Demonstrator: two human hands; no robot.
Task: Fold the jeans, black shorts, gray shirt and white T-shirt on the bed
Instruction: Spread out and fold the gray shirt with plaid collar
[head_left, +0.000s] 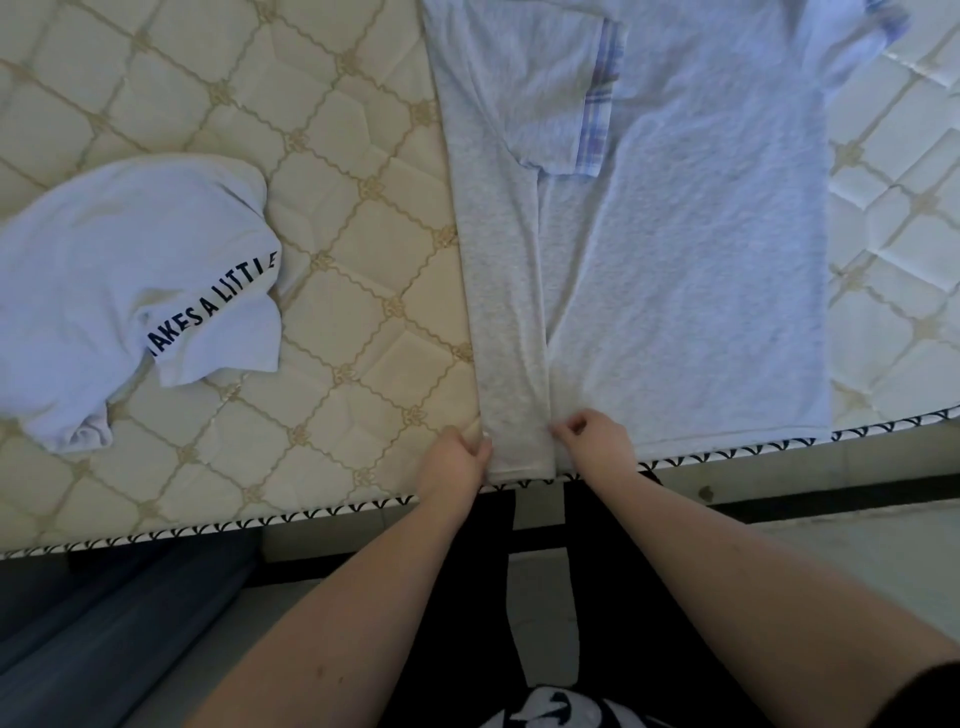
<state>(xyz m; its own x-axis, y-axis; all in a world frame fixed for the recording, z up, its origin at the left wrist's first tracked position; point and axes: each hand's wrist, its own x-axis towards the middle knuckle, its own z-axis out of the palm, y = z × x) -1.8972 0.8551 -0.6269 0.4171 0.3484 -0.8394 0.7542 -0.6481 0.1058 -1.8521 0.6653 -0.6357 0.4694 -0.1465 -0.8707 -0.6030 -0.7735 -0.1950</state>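
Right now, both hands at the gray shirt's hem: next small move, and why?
Probably shift to the unfolded right side and fold it inward. The light gray shirt has only its left side and sleeve folded over; the left hand and right hand pinch that folded strip at the hem by the quilted mattress edge.

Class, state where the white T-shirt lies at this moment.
In the head view, the white T-shirt lies crumpled on the mattress, left of the gray shirt.
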